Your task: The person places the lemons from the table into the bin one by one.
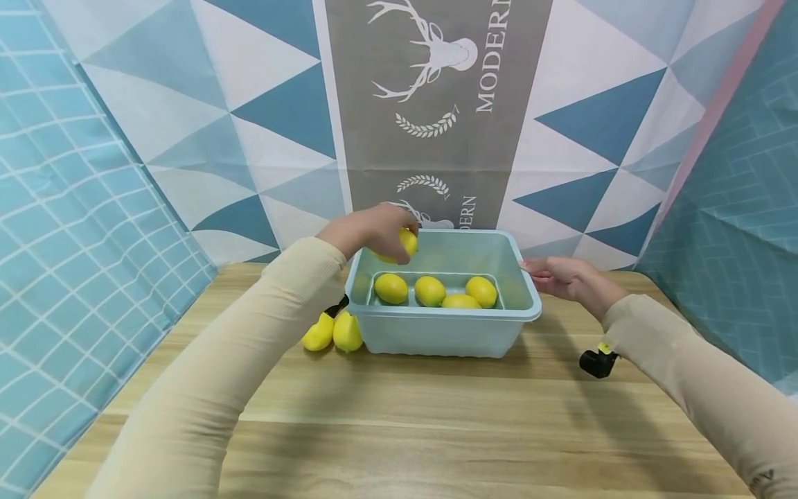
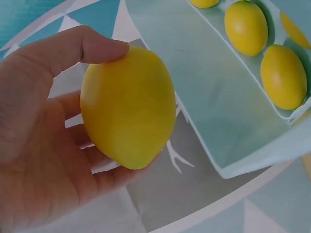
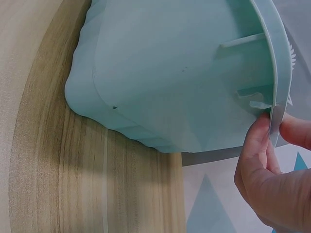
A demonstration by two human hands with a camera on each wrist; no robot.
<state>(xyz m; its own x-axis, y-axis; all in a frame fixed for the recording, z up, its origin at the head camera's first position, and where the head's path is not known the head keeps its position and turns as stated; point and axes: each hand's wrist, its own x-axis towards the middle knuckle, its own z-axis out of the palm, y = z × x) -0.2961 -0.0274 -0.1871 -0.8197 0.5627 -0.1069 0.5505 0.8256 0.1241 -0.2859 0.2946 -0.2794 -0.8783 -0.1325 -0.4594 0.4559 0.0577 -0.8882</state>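
My left hand (image 1: 385,232) grips a yellow lemon (image 2: 129,109) between thumb and fingers, above the back left part of a pale blue plastic basin (image 1: 436,333). Several more lemons (image 1: 391,288) lie on the basin's floor, mostly toward its front side. With thumb and fingertips, my right hand (image 3: 274,177) pinches the basin's rim (image 3: 282,68) at its right end. The basin stands upright on the wooden table.
Two yellow fruits (image 1: 348,331) lie on the table against the basin's left side. A small black object (image 1: 597,362) shows below the right forearm. A patterned cloth backdrop (image 1: 436,152) rises behind the basin, and blue cloths (image 1: 56,208) hang at both sides.
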